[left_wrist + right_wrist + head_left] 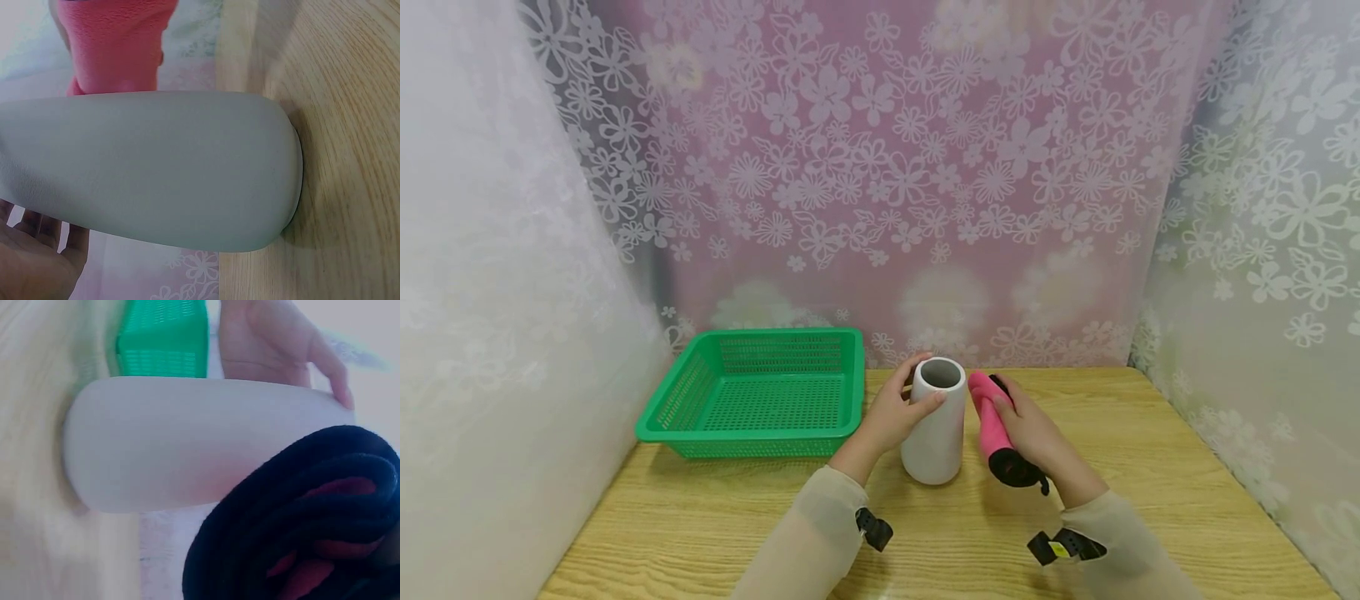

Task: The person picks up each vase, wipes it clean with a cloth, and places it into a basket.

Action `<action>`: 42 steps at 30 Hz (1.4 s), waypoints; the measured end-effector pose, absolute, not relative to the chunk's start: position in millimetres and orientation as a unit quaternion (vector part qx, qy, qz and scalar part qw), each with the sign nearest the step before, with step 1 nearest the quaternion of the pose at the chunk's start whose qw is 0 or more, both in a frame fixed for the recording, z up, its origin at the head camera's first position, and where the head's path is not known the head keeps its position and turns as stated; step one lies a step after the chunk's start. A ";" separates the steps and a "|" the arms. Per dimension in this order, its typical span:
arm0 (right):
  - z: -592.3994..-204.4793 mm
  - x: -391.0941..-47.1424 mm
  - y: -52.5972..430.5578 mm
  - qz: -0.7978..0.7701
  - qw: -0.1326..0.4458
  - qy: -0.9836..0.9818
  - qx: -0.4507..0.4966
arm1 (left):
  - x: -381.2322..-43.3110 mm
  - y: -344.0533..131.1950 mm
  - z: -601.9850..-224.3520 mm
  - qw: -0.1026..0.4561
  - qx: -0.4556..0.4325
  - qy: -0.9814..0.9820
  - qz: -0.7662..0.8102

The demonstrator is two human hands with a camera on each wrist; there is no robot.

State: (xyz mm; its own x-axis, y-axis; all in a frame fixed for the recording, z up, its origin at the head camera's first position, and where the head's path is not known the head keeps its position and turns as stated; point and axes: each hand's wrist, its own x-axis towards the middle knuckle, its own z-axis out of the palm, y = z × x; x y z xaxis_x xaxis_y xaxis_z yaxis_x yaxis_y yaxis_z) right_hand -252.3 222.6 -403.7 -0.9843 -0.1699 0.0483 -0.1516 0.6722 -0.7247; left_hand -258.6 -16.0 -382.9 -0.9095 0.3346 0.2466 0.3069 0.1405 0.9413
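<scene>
A white vase [934, 437] with a round open mouth stands upright on the wooden table. My left hand [895, 414] grips it near the top, thumb in front and fingers round the far left side. To its right, my right hand [1030, 425] holds a rolled pink cloth [991, 421] with black edging, tilted beside the vase. Coiled dark layers of the cloth [250, 512] fill the lower right of the right wrist view. In the left wrist view the vase [162, 169] lies across the picture, the pink cloth [119, 44] behind it.
A green plastic basket [748, 435] with perforated walls sits at the left of the table [1120, 433], close to my left hand. Flowered curtains [925, 167] hang behind the table and along both sides. A black strap with a small device [874, 529] circles each wrist.
</scene>
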 end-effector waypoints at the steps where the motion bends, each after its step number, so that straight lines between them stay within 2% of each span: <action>1: -401.0 -251.3 222.7 -0.394 0.008 0.915 -0.089 | -259.0 -15.8 -383.3 0.012 0.211 0.755 0.621; 6: -390.0 -246.6 221.3 -0.390 -0.012 0.916 -0.095 | -260.3 -15.6 -384.8 0.014 0.208 0.754 0.623; 13: -379.2 -239.7 216.4 -0.400 -0.055 0.907 -0.120 | -287.1 -13.5 -418.1 -0.002 0.217 0.753 0.621; 25: -364.5 -227.9 202.9 -0.408 -0.126 0.892 -0.150 | -287.6 -13.8 -419.0 -0.006 0.219 0.754 0.620; 33: -369.6 -230.7 192.0 -0.384 -0.219 0.878 -0.181 | -286.2 -12.4 -417.0 0.003 0.212 0.756 0.619; 42: -384.3 -239.6 179.5 -0.348 -0.320 0.856 -0.209 | -261.8 -16.0 -385.8 0.010 0.219 0.759 0.613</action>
State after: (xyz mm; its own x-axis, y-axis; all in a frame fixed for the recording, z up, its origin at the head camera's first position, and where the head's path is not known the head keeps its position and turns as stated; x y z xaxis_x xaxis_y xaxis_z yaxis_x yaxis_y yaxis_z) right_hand -239.6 179.5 -384.3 -0.7076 -0.1351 0.6935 -0.5812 0.6696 -0.4625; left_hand -261.8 -16.0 -385.8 -0.9037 0.3444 0.2544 0.3210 0.1518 0.9348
